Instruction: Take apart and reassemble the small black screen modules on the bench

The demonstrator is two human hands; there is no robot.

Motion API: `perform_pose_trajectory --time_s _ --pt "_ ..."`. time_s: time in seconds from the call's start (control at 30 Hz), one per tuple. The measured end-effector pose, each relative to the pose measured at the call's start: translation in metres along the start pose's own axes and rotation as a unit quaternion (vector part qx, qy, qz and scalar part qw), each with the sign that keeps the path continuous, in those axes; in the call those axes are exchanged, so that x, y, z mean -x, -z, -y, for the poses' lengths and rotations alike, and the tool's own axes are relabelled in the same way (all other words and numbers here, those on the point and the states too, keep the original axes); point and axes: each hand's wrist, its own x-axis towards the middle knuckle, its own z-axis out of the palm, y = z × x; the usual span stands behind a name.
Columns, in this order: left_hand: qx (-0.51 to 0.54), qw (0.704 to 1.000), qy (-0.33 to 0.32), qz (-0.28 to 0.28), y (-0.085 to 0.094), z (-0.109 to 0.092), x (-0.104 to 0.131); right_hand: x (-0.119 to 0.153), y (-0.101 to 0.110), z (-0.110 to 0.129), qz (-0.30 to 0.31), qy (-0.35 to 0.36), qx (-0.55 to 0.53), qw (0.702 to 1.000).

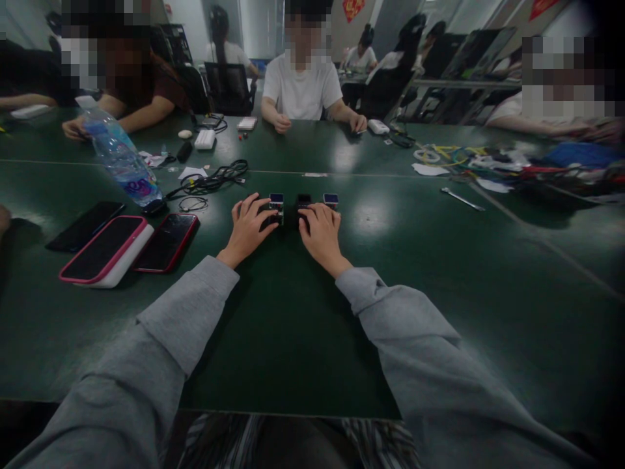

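Three small box-like devices with little dark screens stand in a row on the green table. My left hand [249,227] has its thumb and curved fingers on the left device [276,198], whose lower face shows between them. My right hand [321,233] reaches over the middle device [303,198], with thumb and forefinger at its near part. The other right fingers lie across the front of the right device [331,198], so only its top shows. The undersides of all three are hidden.
To the left lie a pink-rimmed phone [105,249] on a white block, a red-cased phone [168,241] and a dark phone [85,225]. A water bottle [120,156] leans behind them near black cables [215,179]. Rightward are a wrench [463,199] and tangled wires [527,169]. Other people sit opposite.
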Motion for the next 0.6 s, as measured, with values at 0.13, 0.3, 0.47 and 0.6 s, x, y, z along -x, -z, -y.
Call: perform_pose_trajectory --time_s 0.13,0.3,0.47,0.6 --pt "0.051 0.992 0.072 -0.086 -0.001 0.013 -0.002 -0.001 0.004 0.000 0.006 -0.011 0.004 1.000" --pt "0.173 0.947 0.220 -0.157 -0.010 0.047 -0.003 -0.003 0.004 -0.019 -0.026 -0.059 0.000 0.998" --pt "0.245 0.917 0.276 -0.154 -0.018 0.058 -0.003 -0.006 -0.008 -0.046 -0.050 -0.133 -0.053 0.988" --pt "0.240 0.920 0.271 -0.151 -0.019 0.057 -0.004 -0.007 -0.014 -0.054 -0.047 -0.138 -0.108 0.984"
